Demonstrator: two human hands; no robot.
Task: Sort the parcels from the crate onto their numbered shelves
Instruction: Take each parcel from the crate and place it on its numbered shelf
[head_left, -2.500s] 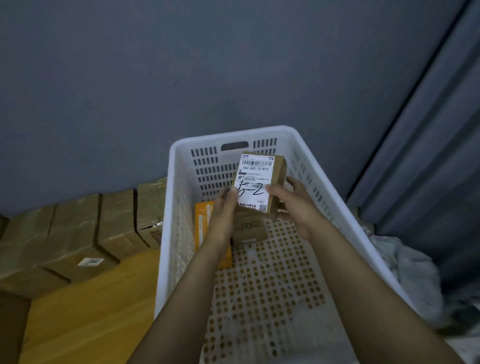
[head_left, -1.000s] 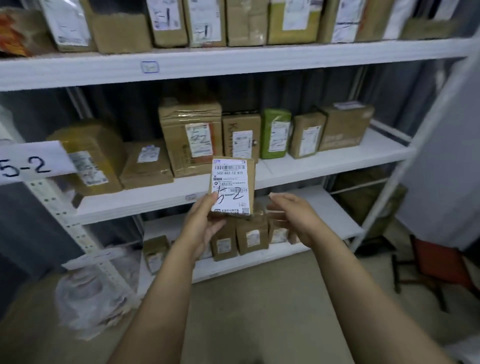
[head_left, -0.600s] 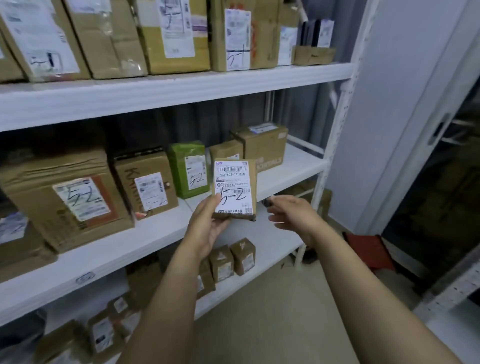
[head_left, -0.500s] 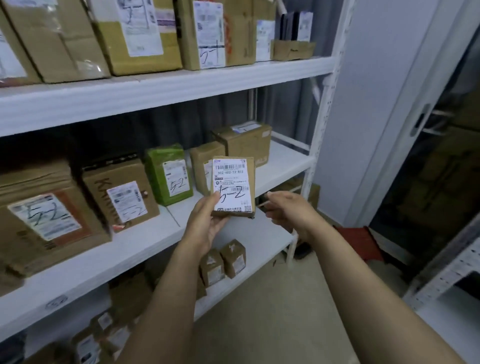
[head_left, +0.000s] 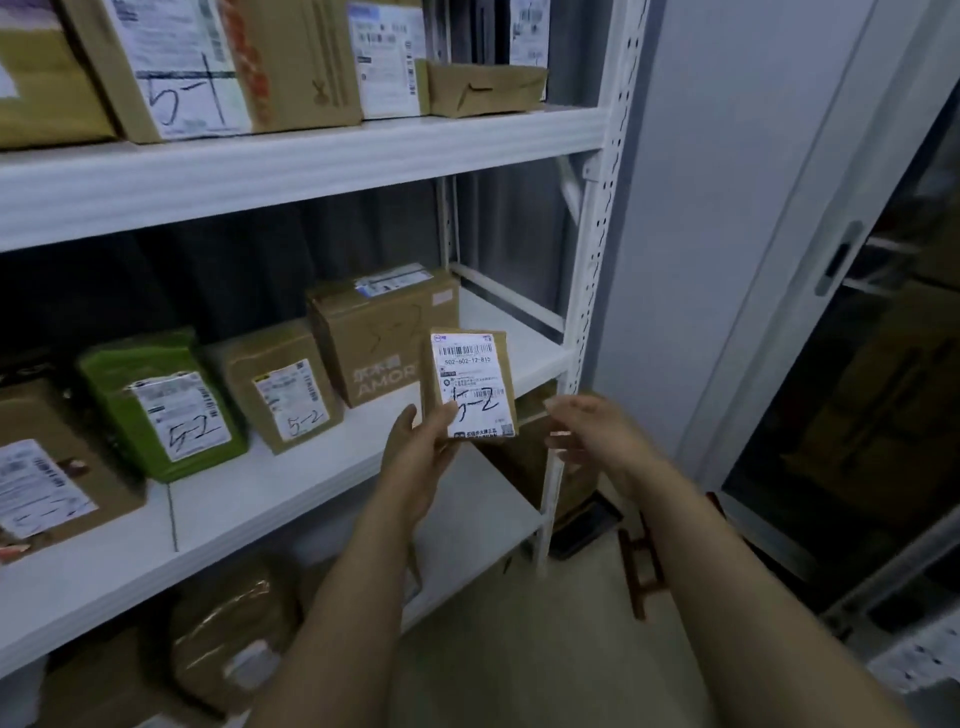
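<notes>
One small cardboard parcel (head_left: 470, 384) marked 5-2 is pinched upright in the left hand (head_left: 415, 457), right in front of the middle shelf (head_left: 291, 488) near the AMOR box (head_left: 379, 338), while the right hand (head_left: 592, 431) hangs loose beside it, holding nothing.

Grey sliding door (head_left: 810, 249), red stool (head_left: 641, 566).

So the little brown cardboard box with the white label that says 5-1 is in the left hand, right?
Not quite. In the head view the handwriting on the white label of the little brown cardboard box reads 5-2, not 5-1. The rest is right: the left hand holds it, while the right hand is open beside it.
</notes>
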